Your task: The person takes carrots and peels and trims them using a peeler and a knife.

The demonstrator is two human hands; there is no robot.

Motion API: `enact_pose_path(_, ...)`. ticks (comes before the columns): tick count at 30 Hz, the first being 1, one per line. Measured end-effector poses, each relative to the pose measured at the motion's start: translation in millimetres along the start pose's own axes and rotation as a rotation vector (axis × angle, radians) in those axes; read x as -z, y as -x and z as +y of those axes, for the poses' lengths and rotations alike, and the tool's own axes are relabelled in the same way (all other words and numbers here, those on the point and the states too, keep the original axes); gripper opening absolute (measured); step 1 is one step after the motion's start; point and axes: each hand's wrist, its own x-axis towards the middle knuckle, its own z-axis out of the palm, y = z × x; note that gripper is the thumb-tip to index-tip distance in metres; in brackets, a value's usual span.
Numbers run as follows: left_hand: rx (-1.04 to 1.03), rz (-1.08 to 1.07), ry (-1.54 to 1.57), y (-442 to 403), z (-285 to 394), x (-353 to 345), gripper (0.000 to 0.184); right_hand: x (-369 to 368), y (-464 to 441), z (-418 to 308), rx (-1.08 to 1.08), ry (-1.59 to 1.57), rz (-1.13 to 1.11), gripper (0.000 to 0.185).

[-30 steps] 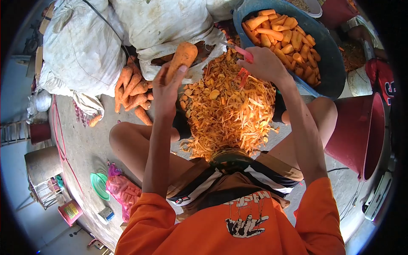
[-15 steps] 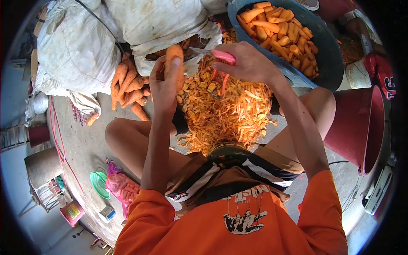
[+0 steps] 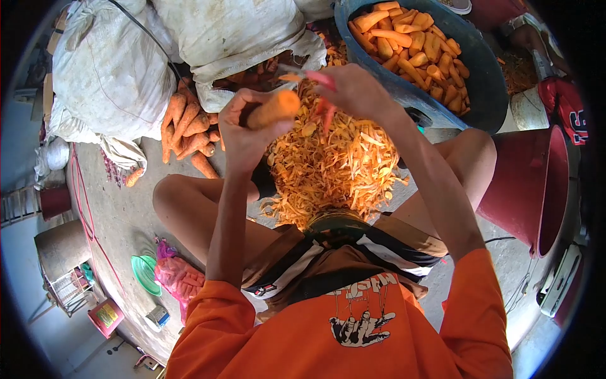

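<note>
My left hand (image 3: 243,129) is wrapped round a carrot (image 3: 274,110), whose round, cut-looking orange end points to the right. In my right hand (image 3: 356,91) is a peeler (image 3: 326,107) with a pink-red handle, blurred by motion. The peeler is just right of the carrot, apart from it. Beneath both hands, a big heap of carrot peelings (image 3: 341,164) lies between my legs. Unpeeled carrots (image 3: 189,126) spill onto the floor left of my left hand. Peeled carrots (image 3: 420,54) fill part of a blue tub (image 3: 486,95) beyond my right hand.
White sacks (image 3: 113,76) stand at the back left, one torn sack (image 3: 233,38) showing carrots inside. To the right lies a dark red bucket (image 3: 524,183). A pink bag (image 3: 177,275) and a green basket (image 3: 146,275) are on the left floor. Another person's red sleeve (image 3: 565,107) shows far right.
The carrot has gone from standing upright to lying tilted, its end turned to the right. My right hand has shifted slightly, and the peeler has come up from over the peelings.
</note>
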Motion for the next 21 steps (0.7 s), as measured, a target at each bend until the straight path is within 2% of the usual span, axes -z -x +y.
enact_pose_path(1, -0.175, -0.133, -0.068, -1, 1, 4, 0.034, 0, -7, 22, 0.004, 0.001, 0.003, 0.034)
enact_pose_path(2, -0.182, -0.141, -0.071, -4, 1, 1, 0.034, 2, -14, 51, -0.029, 0.107, 0.04, 0.033)
enact_pose_path(4, 0.025, -0.062, 0.403, 0, 2, -5, 0.037, 8, -8, 58, -0.07, 0.197, 0.064, 0.033)
enact_pose_path(5, 0.164, 0.01, 0.324, 0, 4, -4, 0.049, 27, -9, 51, -0.129, 0.174, 0.074, 0.034)
enact_pose_path(6, 0.16, 0.034, 0.324, -2, 2, 0, 0.049, 40, -13, 38, -0.181, 0.156, 0.083, 0.035)
enact_pose_path(7, 0.355, 0.037, 0.482, -6, -1, 4, 0.049, 42, -13, 30, -0.169, 0.16, 0.071, 0.035)
enact_pose_path(8, 0.551, 0.029, 0.642, -9, -4, 6, 0.049, 42, -8, 23, -0.07, -0.036, 0.161, 0.033)
enact_pose_path(9, 0.608, 0.028, 0.744, -7, -9, 8, 0.05, 42, -3, 20, 0.021, -0.233, 0.254, 0.031)
enact_pose_path(10, 0.614, 0.023, 0.75, -5, -15, 7, 0.05, 39, -1, 15, 0.012, -0.228, 0.254, 0.031)
enact_pose_path(12, 0.695, 0.087, 0.88, -2, -24, -1, 0.046, 24, -3, 3, 0.164, -0.586, 0.217, 0.03)
enact_pose_path(14, 0.697, 0.125, 0.832, -1, -25, -13, 0.045, 26, 8, -29, 0.229, -0.582, 0.148, 0.029)
enact_pose_path(16, 0.797, 0.043, 0.896, -1, -22, -16, 0.036, 16, 10, -37, 0.289, -0.564, 0.158, 0.034)
enact_pose_path(18, 0.789, 0.074, 0.842, 5, -20, -16, 0.035, 9, 10, -43, 0.399, -0.392, 0.18, 0.041)
enact_pose_path(20, 0.727, -0.182, 1.153, 5, -21, -10, 0.035, 12, 12, -48, 0.387, -0.368, 0.154, 0.047)
enact_pose_path(21, 0.728, -0.18, 1.149, 5, -20, -10, 0.035, 14, 13, -49, 0.371, -0.34, 0.139, 0.048)
